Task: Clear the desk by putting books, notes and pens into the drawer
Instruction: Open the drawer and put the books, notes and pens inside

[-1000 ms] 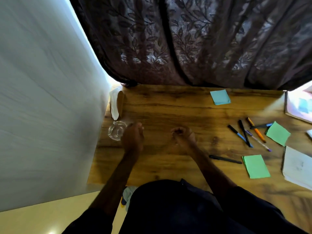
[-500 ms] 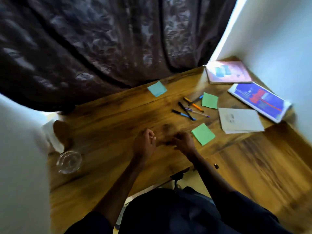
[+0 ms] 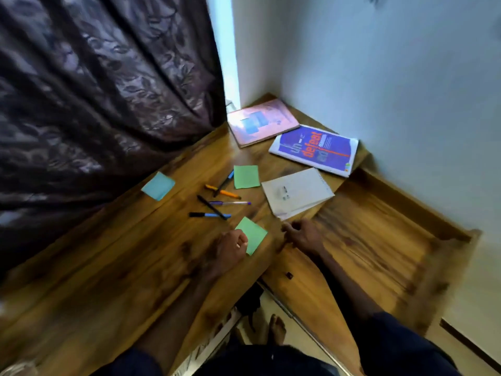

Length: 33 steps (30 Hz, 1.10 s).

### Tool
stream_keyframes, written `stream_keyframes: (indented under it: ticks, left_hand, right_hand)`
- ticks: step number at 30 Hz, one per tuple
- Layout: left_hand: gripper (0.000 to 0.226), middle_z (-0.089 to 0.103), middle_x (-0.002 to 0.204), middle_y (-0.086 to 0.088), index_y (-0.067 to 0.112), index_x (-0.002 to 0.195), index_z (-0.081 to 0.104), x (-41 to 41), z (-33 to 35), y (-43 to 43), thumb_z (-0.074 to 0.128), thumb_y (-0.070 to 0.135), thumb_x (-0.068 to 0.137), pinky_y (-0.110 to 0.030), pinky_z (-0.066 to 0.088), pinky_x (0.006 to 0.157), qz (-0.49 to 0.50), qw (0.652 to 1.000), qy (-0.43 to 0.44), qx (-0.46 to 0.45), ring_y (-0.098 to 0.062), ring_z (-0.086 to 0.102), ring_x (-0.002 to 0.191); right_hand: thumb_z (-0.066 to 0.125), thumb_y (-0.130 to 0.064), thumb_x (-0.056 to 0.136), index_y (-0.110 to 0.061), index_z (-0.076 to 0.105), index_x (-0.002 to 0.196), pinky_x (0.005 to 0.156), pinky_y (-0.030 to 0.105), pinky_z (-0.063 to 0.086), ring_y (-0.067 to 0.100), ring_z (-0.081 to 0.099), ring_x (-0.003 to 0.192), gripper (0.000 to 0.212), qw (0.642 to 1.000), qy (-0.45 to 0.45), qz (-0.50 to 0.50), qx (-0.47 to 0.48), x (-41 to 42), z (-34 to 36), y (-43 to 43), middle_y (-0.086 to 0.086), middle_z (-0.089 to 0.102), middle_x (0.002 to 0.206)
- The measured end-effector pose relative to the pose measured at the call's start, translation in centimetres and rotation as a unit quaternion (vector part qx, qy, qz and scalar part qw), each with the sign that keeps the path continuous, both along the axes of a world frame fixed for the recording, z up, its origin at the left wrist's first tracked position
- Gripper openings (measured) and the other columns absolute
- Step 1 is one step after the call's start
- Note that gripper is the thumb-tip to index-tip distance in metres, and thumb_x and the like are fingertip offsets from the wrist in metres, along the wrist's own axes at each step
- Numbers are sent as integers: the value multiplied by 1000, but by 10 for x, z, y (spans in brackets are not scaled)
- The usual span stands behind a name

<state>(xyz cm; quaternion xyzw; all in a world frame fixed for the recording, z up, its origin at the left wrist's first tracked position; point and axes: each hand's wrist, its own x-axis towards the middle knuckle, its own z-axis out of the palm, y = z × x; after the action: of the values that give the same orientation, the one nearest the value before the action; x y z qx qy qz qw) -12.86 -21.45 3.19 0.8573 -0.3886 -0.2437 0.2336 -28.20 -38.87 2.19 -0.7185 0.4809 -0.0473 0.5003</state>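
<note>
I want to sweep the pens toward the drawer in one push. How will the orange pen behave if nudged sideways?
The orange pen looks slim and round, so it would probably roll rather than slide. A dark blue-capped pen lies crossed with it, so that one would likely move along too. It looks light; the glossy wooden desk should offer little resistance.

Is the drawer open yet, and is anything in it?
Open and empty. The drawer is pulled out to the right of the desk; only its bare wooden bottom shows. The right hand rests at its near corner.
</note>
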Motion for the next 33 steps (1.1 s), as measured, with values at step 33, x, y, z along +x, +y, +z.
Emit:
stream_keyframes:
  ticks: [33]
  left_hand:
    - [29,66,112,-11,8,110,64,207,-67,-354,66,7,81,-37,58,83,-48,969,-209,-124,-28,61,104]
  right_hand:
    - [74,-26,76,-8,61,98,58,34,51,30,64,73,31,835,185,288,-431,156,-61,-279,13,63,89]
